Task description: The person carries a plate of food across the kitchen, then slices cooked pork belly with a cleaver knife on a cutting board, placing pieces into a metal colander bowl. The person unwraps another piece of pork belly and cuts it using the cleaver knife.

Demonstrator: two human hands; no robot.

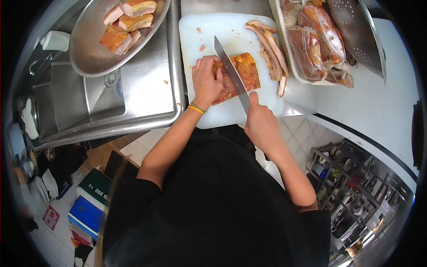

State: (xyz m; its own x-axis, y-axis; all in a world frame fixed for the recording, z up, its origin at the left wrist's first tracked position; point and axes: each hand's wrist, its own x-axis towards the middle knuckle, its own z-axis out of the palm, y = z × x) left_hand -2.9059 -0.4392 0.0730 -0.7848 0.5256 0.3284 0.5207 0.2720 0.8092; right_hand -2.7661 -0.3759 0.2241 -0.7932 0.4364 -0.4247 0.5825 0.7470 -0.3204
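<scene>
A reddish-brown slab of meat (246,71) lies on the white cutting board (227,26). My right hand (262,123) is wrapped round the handle of a large knife (232,73), whose blade rests across the slab, pointing away from me. The blade hides part of the meat, so how deep it sits cannot be told. With bent fingers, my left hand (207,80) presses on the slab's left part, left of the blade. Long trimmed strips of meat (272,51) lie along the board's right side, and small scraps are near its top left.
Left of the board, a perforated metal bowl (92,55) with meat chunks (116,39) stands over a steel sink (106,100). At the right are a tray (283,42) of wrapped meat (331,33) and another colander (358,33). Part of a person (26,196) shows at far left.
</scene>
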